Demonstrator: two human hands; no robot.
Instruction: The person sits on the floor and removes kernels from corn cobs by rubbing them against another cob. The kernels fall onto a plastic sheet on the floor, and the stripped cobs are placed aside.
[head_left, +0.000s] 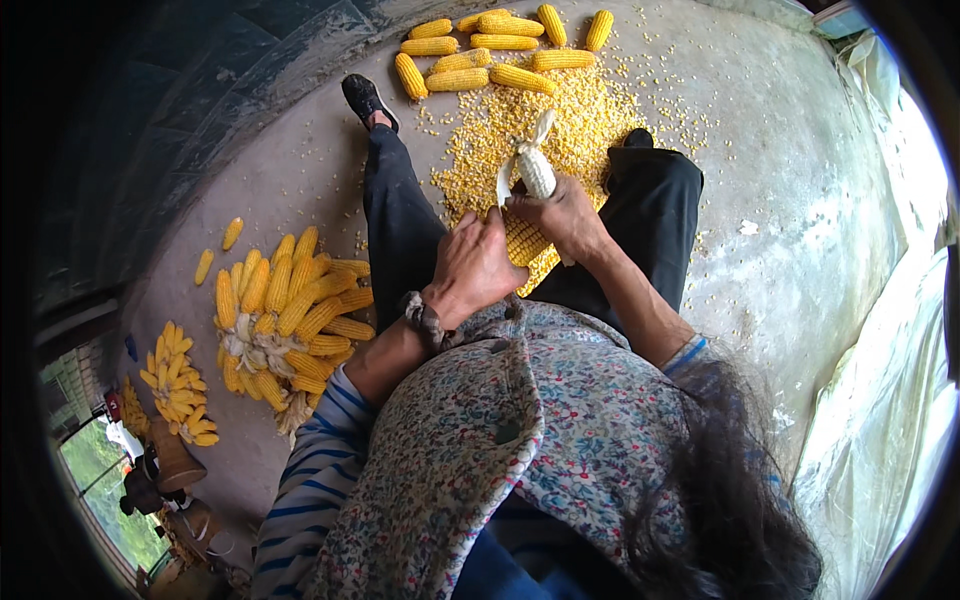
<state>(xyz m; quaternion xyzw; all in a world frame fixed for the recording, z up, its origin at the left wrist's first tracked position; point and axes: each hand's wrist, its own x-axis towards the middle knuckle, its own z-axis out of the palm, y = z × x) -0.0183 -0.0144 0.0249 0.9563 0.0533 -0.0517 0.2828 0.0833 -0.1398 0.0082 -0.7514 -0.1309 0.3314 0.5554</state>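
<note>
My right hand (566, 217) is closed around a pale, stripped-looking corn cob (536, 172), which has dry husk strips (541, 127) at its far end. Just below it, my left hand (480, 262) grips a yellow ear of corn (525, 240), kernels still on. The ear lies against the underside of my right hand; whether it touches the cob is hidden by the fingers. Beneath both hands, loose yellow kernels (480, 157) are heaped on the concrete floor between my legs.
Beyond the heap lie several yellow ears (506, 42). A bundle of ears tied by their husks (277, 300) rests left of my leg, and a smaller bundle (176, 382) sits farther off. Pale plastic sheeting (870, 390) hangs along the right. A brown basket or stool (174, 457) stands lower left.
</note>
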